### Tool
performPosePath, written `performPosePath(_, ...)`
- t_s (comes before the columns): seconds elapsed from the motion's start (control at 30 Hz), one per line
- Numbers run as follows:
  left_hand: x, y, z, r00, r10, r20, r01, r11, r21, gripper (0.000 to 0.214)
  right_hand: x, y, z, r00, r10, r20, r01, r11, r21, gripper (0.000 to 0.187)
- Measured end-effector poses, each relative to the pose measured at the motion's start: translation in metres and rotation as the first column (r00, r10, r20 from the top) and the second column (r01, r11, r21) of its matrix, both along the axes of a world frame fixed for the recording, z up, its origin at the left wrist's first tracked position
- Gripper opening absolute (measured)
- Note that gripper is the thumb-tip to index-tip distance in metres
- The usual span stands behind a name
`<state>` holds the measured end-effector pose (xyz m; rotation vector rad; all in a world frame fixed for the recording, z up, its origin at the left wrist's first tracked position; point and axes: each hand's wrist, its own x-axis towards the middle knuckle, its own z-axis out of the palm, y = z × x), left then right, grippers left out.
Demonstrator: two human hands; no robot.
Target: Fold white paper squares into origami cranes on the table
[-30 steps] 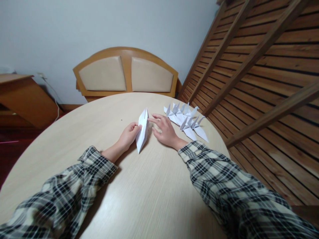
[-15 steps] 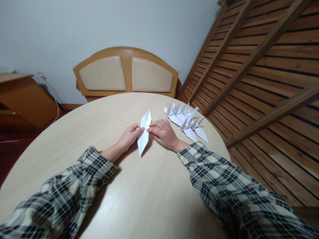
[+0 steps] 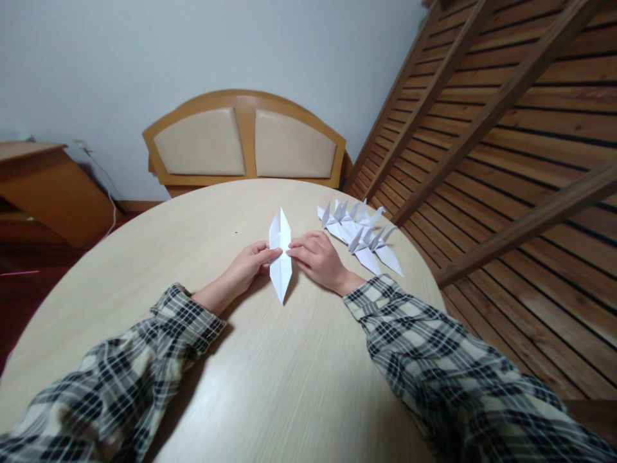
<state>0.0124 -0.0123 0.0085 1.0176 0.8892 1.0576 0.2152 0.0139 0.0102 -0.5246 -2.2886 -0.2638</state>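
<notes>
A white paper folded into a long narrow diamond (image 3: 280, 257) lies flat on the round light wooden table (image 3: 270, 360), pointing away from me. My left hand (image 3: 248, 265) pinches its left side at the middle with curled fingers. My right hand (image 3: 318, 257) pinches the right side at the same height, fingers closed. Both forearms in plaid sleeves rest on the table.
Several finished white paper cranes (image 3: 359, 235) sit in a cluster just right of my right hand. A wooden chair with beige padded back (image 3: 245, 145) stands behind the table. A slatted wooden wall (image 3: 506, 128) runs along the right. A wooden cabinet (image 3: 43, 186) is at left.
The folded paper went from tilted and partly raised to lying flat and straight. My right hand closed from spread fingers into a pinch on its right side.
</notes>
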Motion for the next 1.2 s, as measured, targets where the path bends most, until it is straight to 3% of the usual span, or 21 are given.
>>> performPosePath(0.4,-0.004,0.005,-0.004,0.998,0.068,0.01,-0.069,0.997,0.042,0.023,0.0,-0.004,0.005,0.996,0.029,0.081,-0.032,0.999,0.039,0.02)
performPosePath(0.57,0.0,0.003,0.0,0.994,0.103,0.029,-0.104,0.994,0.041,0.028,-0.001,-0.002,0.002,0.998,0.005,0.069,-0.002,0.999,-0.044,0.02)
performPosePath(0.9,0.002,-0.003,0.007,0.996,0.018,0.082,-0.017,1.0,-0.006,0.036,-0.001,-0.001,-0.002,0.998,-0.061,-0.033,0.057,0.992,-0.11,0.013)
performPosePath(1.2,0.002,-0.004,0.006,0.999,0.005,0.049,-0.004,1.0,-0.007,0.019,-0.005,0.003,-0.007,0.982,-0.117,-0.146,0.081,0.97,-0.229,0.011)
